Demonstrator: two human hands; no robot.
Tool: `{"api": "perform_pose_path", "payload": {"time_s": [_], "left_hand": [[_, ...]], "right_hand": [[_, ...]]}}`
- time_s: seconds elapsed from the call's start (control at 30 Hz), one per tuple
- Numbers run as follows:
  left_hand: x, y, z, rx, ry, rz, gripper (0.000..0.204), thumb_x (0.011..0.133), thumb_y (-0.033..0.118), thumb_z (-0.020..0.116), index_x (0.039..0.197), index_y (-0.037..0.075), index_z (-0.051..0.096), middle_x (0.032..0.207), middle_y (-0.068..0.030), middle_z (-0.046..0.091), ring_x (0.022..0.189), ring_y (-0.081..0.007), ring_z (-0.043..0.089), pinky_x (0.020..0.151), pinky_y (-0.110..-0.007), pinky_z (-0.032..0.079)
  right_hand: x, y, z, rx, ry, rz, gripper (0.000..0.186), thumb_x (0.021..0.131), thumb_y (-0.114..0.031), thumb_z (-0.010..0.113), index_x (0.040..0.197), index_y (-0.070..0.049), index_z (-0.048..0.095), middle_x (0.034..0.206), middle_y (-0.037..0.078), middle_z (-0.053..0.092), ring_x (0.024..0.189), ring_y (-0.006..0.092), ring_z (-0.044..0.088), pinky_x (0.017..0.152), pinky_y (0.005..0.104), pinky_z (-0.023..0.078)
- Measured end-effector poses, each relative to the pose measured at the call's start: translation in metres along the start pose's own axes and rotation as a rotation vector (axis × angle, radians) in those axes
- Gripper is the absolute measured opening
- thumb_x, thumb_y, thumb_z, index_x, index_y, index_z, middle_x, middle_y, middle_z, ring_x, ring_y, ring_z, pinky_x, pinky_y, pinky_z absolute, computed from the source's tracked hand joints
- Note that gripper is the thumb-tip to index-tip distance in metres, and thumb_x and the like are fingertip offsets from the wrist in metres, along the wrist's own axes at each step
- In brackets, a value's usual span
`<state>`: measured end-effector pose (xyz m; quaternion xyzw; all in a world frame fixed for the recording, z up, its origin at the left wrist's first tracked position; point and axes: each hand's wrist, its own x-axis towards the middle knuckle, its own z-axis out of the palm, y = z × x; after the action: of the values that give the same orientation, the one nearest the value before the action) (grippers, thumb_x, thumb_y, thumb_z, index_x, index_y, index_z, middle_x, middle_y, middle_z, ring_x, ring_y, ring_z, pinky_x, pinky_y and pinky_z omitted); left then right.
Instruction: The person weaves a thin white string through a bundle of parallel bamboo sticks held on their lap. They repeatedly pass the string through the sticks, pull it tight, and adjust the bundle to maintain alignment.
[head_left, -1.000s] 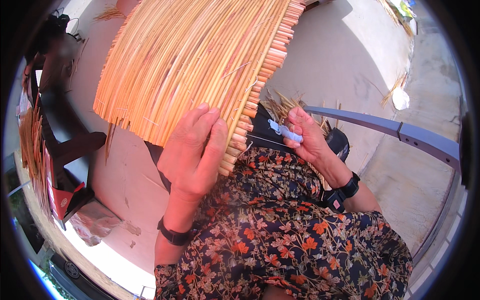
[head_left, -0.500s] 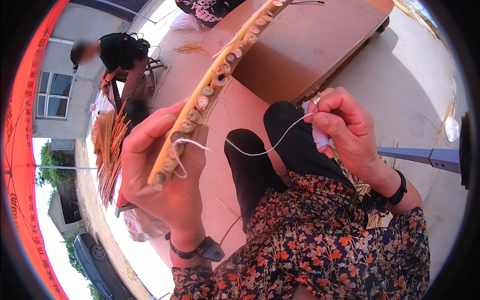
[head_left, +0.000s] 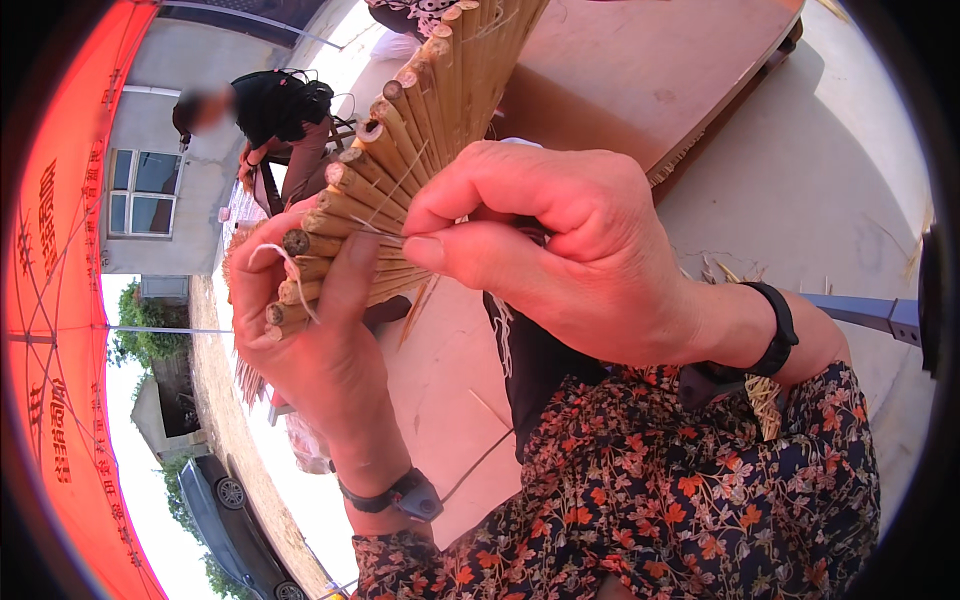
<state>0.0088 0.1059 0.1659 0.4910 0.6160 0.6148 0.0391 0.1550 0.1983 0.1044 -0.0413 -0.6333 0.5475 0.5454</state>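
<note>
My left hand [head_left: 335, 365] grips the near-left end of a mat of pale yellow stalks [head_left: 425, 105], laid side by side with their round cut ends toward the left. Its thumb presses on the stalks' upper face, the fingers wrapping round behind. A short loose end of white thread [head_left: 296, 282] hangs over the stalk ends beside that thumb. My right hand [head_left: 575, 245] is closed in a pinch close against the stalks, right of the left thumb. A thin pale strand runs from the stalks to its fingertips; whether a needle is there too is hidden.
A large brown board or table [head_left: 600, 110] stands ahead. At the far left a person in dark clothes [head_left: 285, 110] sits bent over beside a table. A blue-grey metal bar [head_left: 860, 312] crosses at the right. A red canopy [head_left: 60, 260] hangs along the left, a parked car [head_left: 235, 525] beyond.
The stalk mat has tilted, so the stalks' lengths now show beside their ends. My right hand has come left, from drawing the thread out at a distance to pinching right at the stalks.
</note>
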Motion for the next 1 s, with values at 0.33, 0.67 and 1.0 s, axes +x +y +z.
{"api": "perform_pose_path", "payload": {"time_s": [0.33, 0.67, 1.0], "left_hand": [[-0.004, 0.006, 0.001, -0.128, 0.022, -0.074, 0.039, 0.076, -0.012, 0.08, 0.105, 0.002, 0.058, 0.114, -0.0139, 0.07, 0.103, -0.0182, 0.067, 0.096, -0.034, 0.054], [-0.005, 0.007, 0.001, -0.146, 0.018, -0.037, 0.036, 0.079, -0.013, 0.076, 0.104, 0.003, 0.056, 0.11, -0.0142, 0.071, 0.099, -0.0184, 0.069, 0.093, -0.034, 0.055], [-0.01, 0.007, 0.006, -0.056, -0.006, 0.058, 0.023, 0.086, -0.012, 0.069, 0.103, 0.001, 0.059, 0.105, -0.0101, 0.069, 0.094, -0.014, 0.065, 0.09, -0.029, 0.05]], "right_hand": [[0.0, 0.008, 0.007, 0.012, 0.017, -0.11, 0.02, 0.091, 0.002, 0.069, 0.111, 0.004, 0.074, 0.093, 0.012, 0.075, 0.078, 0.0124, 0.068, 0.069, 0.0252, 0.052], [0.004, 0.004, 0.003, -0.064, -0.017, -0.144, 0.021, 0.09, 0.002, 0.07, 0.11, 0.002, 0.074, 0.09, 0.013, 0.074, 0.074, 0.0165, 0.068, 0.067, 0.0268, 0.053], [0.002, -0.005, 0.0, -0.113, 0.009, -0.202, 0.018, 0.089, 0.002, 0.071, 0.106, 0.002, 0.074, 0.082, 0.011, 0.072, 0.068, 0.0164, 0.067, 0.062, 0.0281, 0.052]]}}
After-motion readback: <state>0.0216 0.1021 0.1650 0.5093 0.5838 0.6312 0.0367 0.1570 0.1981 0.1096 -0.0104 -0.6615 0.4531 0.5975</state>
